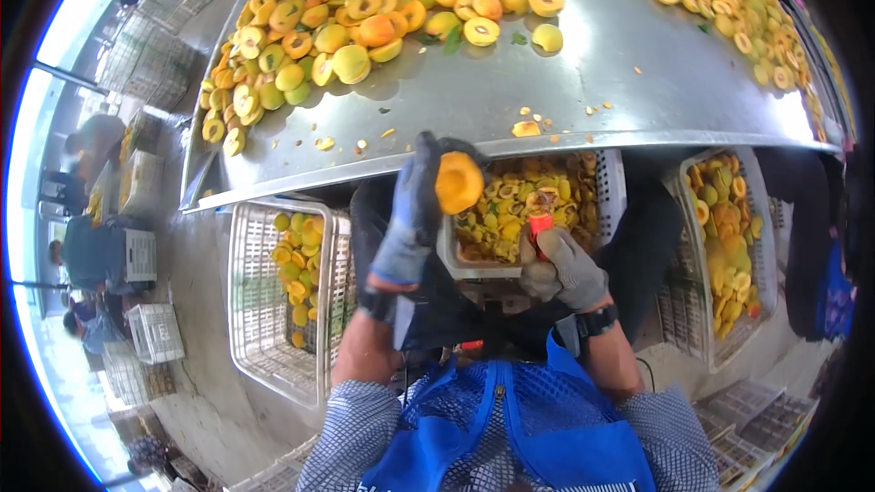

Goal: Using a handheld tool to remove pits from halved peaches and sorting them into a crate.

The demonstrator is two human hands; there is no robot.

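Observation:
My left hand point(412, 210), in a dark grey-blue glove, is closed around a yellow peach half point(458, 184). The cut side of that half shows a round hollow with no stone in it. Lower and to the right, my right hand point(570, 273), in a grey glove, grips a red-handled pitting tool point(540, 223) pointing away from me. Brownish matter, perhaps a stone with flesh, sits at the tool's tip and hides its blade. Under both hands, between my knees, stands a white crate point(612, 187) full of yellow peach pieces point(510, 205).
A metal table point(474, 96) with a raised front lip spans ahead, bearing piles of halved peaches point(351, 14) at left and right. Crates with peaches stand at my left point(239, 301) and right point(679, 301). People and stacked crates point(146, 59) are farther left.

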